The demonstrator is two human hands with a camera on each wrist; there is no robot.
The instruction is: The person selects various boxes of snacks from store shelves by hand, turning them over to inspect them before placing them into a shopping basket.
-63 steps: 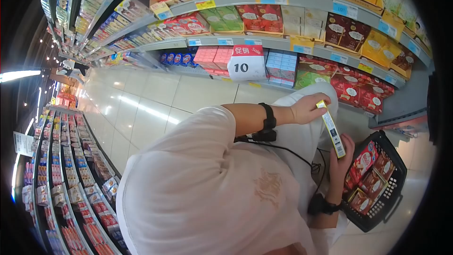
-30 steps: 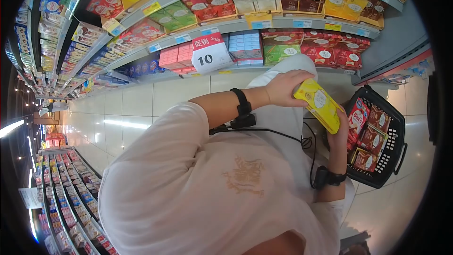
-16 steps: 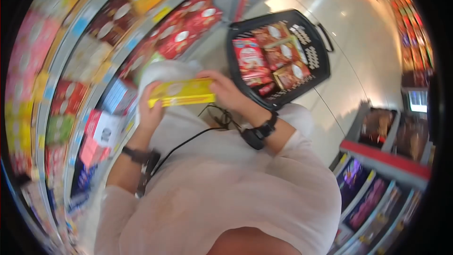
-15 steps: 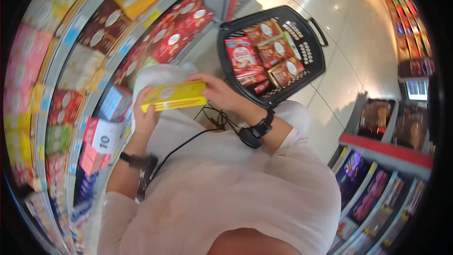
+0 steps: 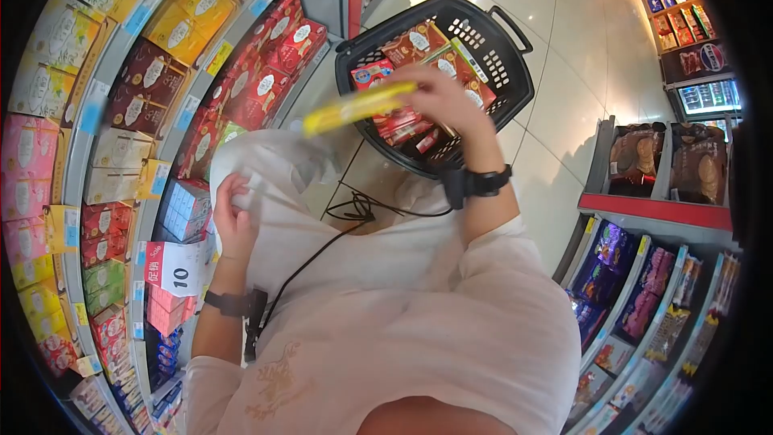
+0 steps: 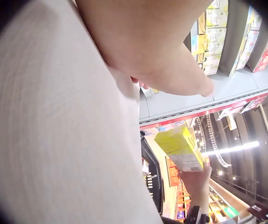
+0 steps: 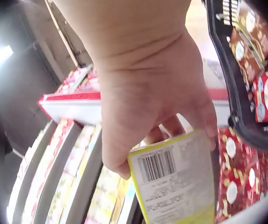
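Observation:
My right hand [image 5: 451,105] grips a yellow box [image 5: 354,109] by one end, above the near side of a black shopping basket [image 5: 519,101]. The box looks blurred in the head view; the right wrist view shows its barcode side [image 7: 176,182], with thumb and fingers around its end. My left hand [image 5: 233,221] is apart from the box, above my left knee, fingers loosely bent and holding nothing. Inside the basket lie brown boxes [image 5: 419,42] and a red packet [image 5: 394,125], partly hidden behind my right hand and the yellow box.
Shelves of boxed snacks [image 5: 145,84] curve along the left, with a promotional sign [image 5: 179,270] marked 10. Another shelf with purple packets [image 5: 604,262] stands at right. A black cable [image 5: 322,258] runs across my lap. Tiled floor [image 5: 555,113] lies beyond the basket.
Both hands held the yellow box earlier; the left hand has let go. My right hand has carried the box toward the basket. The head view has turned from the shelves to the basket.

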